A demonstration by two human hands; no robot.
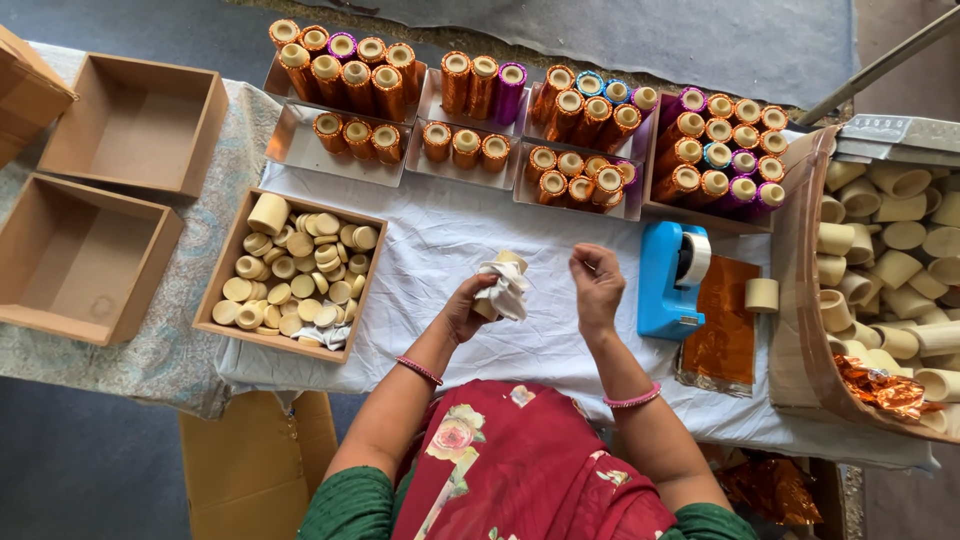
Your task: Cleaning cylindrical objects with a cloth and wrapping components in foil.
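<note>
Left hand (468, 305) clamped on cream tube (510, 261) wrapped in white cloth (503, 288), right hand (597, 283) fingers pinched together beside it, blue tape dispenser (672, 280) near.

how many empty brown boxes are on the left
2 whole ones: upper box and lower box, stacked along the table's left end; a third box edge shows at the frame's corner.

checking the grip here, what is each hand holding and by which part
The left hand holds a cream cardboard tube by its lower end, along with a crumpled white cloth. The right hand is pinched shut; nothing visible in it.
</note>
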